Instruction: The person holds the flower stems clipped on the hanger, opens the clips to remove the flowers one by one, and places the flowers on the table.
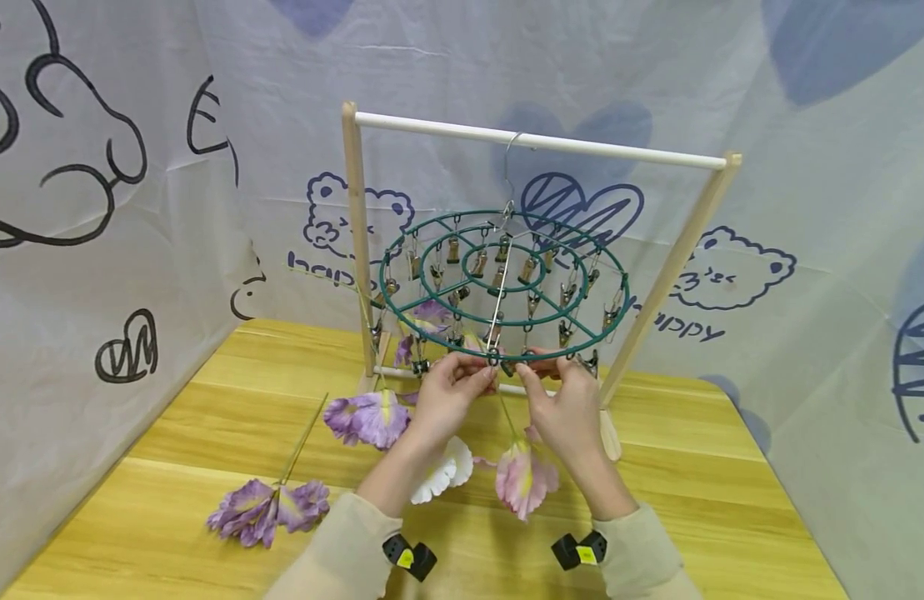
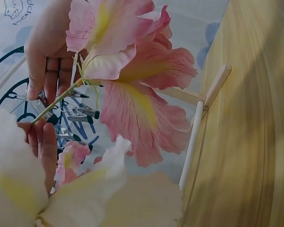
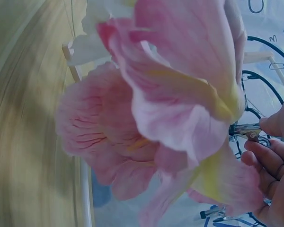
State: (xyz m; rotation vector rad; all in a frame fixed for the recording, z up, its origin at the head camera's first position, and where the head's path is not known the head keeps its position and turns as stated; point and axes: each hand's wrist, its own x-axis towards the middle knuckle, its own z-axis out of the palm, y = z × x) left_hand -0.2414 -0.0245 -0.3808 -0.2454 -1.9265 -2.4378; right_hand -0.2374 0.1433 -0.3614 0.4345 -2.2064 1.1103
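Note:
A pink flower (image 1: 523, 483) hangs head-down below the front edge of a round green rack (image 1: 439, 335). My left hand (image 1: 445, 398) pinches the top end of its green stem (image 2: 61, 99) near the rim. With thumb and fingers, my right hand (image 1: 570, 404) grips a metal clip (image 3: 248, 130) just to the right of the stem. In the left wrist view the pink flower (image 2: 137, 109) fills the middle; whether the clip holds the stem cannot be told. A white flower (image 1: 445, 471) hangs to the left, below my left wrist.
A wooden stand with a white bar (image 1: 462, 130) carries the rack by a hook. Several clips dangle from its rings. Purple flowers (image 1: 375, 419) hang at its left side, and another purple flower (image 1: 262, 510) lies on the wooden table (image 1: 169, 467) at the front left.

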